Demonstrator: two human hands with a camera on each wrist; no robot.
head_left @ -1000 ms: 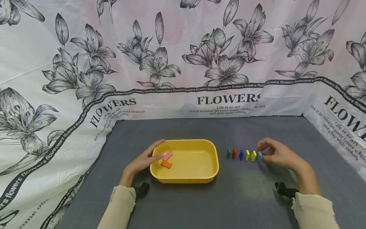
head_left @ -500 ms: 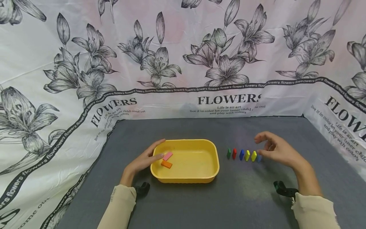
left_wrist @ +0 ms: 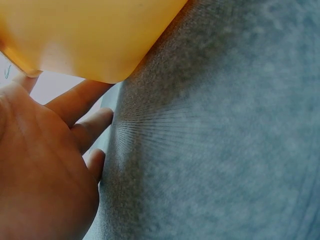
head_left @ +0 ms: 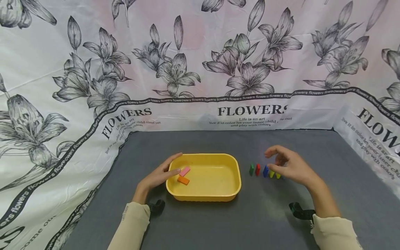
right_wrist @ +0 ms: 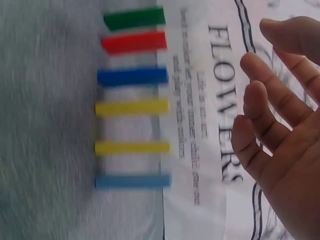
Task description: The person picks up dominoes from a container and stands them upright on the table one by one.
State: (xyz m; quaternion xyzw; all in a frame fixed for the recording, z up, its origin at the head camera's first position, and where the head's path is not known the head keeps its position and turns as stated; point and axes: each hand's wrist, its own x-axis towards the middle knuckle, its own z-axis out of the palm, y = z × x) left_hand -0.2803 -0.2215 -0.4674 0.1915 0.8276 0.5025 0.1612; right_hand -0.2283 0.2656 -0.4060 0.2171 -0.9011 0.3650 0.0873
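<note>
My left hand [head_left: 156, 177] holds the left side of a yellow plastic tub [head_left: 212, 178], thumb over the rim and fingers along the outside. Inside the tub, a pink domino [head_left: 185, 171] and an orange domino [head_left: 183, 180] lie near my thumb. My right hand [head_left: 290, 166] hovers above a row of upright dominoes, fingers loosely bent and holding nothing. The row runs green [right_wrist: 135, 19], red [right_wrist: 134, 43], dark blue [right_wrist: 132, 76], yellow [right_wrist: 132, 108], a second yellow domino [right_wrist: 132, 147] and light blue [right_wrist: 132, 181]. In the head view, my right hand largely hides the light blue one.
A dark grey cloth [head_left: 218, 225] covers the table. A white flower-printed curtain [head_left: 187, 118] hangs behind it and along both sides. The domino row stands to the right of the tub, with a gap between them.
My right hand has let go of the light blue domino, lifted, and moved left over the yellow ones. The light blue domino stays standing. My left hand keeps its place on the tub.
</note>
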